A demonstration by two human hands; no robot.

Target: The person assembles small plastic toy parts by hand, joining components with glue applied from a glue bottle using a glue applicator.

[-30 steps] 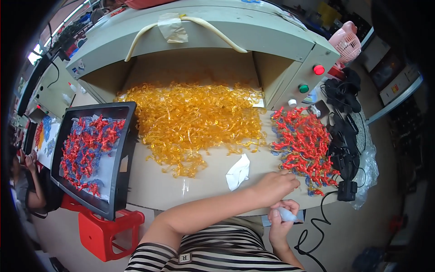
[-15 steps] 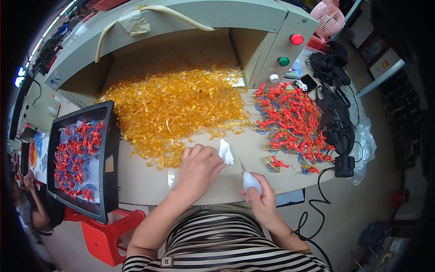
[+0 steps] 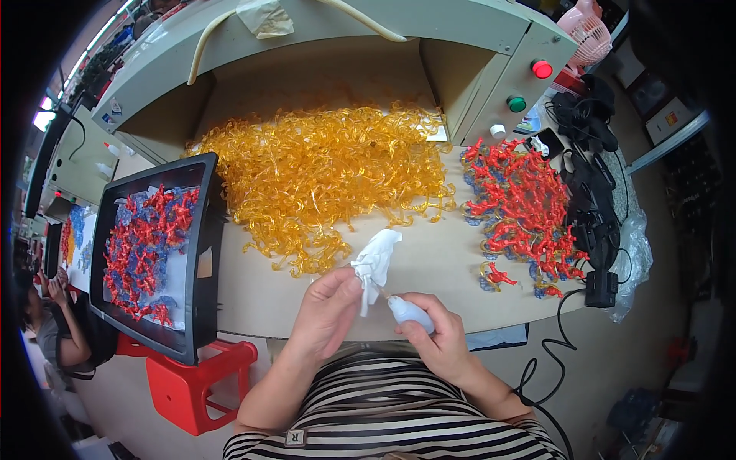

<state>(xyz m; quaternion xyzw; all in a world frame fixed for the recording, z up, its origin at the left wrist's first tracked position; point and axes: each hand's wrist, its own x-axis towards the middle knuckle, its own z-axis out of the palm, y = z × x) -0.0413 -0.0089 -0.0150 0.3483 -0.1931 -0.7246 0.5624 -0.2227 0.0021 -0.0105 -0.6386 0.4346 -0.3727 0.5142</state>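
Observation:
My left hand (image 3: 328,310) pinches a crumpled white tissue (image 3: 377,257), lifted over the near part of the table. In my right hand (image 3: 441,337) is a small translucent squeeze bottle (image 3: 410,313) with a thin needle tip. The tip points up and left and meets the lower part of the tissue; whether it is wrapped cannot be made out. Beyond my hands spreads a heap of clear amber plastic pieces (image 3: 330,169), curled in shape. To the right lies a pile of red figures with blue and amber parts (image 3: 521,207).
A black tray (image 3: 205,268) of red and blue pieces stands at the left, above a red stool (image 3: 188,391). A grey booth with buttons (image 3: 491,84) rises behind the heap. Black cables and a device (image 3: 602,287) lie along the right edge. Another person (image 3: 65,322) sits far left.
My left hand has picked the tissue up off the table and brought it toward me. The bottle's tip has swung left to the tissue. The whole view has shifted slightly.

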